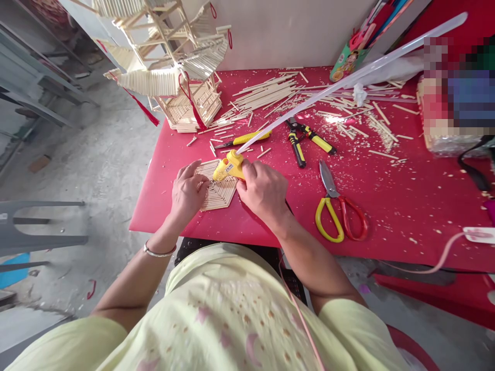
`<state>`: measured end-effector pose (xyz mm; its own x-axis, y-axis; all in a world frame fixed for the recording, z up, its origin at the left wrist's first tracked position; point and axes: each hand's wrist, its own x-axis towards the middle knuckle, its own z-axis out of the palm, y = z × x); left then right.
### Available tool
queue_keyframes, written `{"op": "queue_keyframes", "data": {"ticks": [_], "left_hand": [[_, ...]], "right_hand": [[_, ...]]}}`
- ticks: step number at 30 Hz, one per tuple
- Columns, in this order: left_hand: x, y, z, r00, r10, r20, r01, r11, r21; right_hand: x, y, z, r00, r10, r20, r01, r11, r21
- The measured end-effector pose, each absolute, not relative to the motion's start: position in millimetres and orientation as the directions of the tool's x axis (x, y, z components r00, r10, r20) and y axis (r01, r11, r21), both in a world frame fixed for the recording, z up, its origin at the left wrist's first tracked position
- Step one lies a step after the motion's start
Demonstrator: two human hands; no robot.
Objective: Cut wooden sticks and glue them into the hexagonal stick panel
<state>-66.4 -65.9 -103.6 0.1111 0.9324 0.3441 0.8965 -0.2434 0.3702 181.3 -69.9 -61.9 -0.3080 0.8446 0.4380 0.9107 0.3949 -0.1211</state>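
My right hand (263, 190) is wrapped round a yellow glue gun (229, 167). A long translucent glue stick (309, 98) juts from its back, up and to the right. The gun's nose points down left, over a flat hexagonal panel of thin wooden sticks (219, 197) on the red table. My left hand (189, 190) lies over the panel's left side, fingers bent and thumb and fingertips close together near its middle. Whether a small piece is between them is too small to tell. The glue gun's tip sits just right of those fingertips.
A tiered stick pagoda (185, 103) with red tassels stands at the back left. Behind the panel lie a yellow utility knife (251, 137), cutting pliers (299, 141) and loose sticks (266, 95). Scissors (332, 198) lie right. A pink cord (305, 324) crosses my lap.
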Motion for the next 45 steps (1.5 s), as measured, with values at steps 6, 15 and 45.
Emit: {"op": "queue_keyframes", "data": {"ticks": [6,15,45], "left_hand": [[-64,-65,-102,0.1,0.93,0.354,0.891,-0.242,0.385],[-70,-93,-81,-0.107,0.912,0.396,0.799,-0.158,0.58],[-31,-122,-103,-0.248,0.876,0.413,0.679,-0.147,0.72]], "right_hand": [[182,-71,-60,-0.308,0.853,0.422,0.91,0.394,-0.132],[183,-68,-63,-0.278,0.861,0.426,0.907,0.381,-0.178],[179,-66,-72,-0.298,0.845,0.443,0.92,0.378,-0.102]]}}
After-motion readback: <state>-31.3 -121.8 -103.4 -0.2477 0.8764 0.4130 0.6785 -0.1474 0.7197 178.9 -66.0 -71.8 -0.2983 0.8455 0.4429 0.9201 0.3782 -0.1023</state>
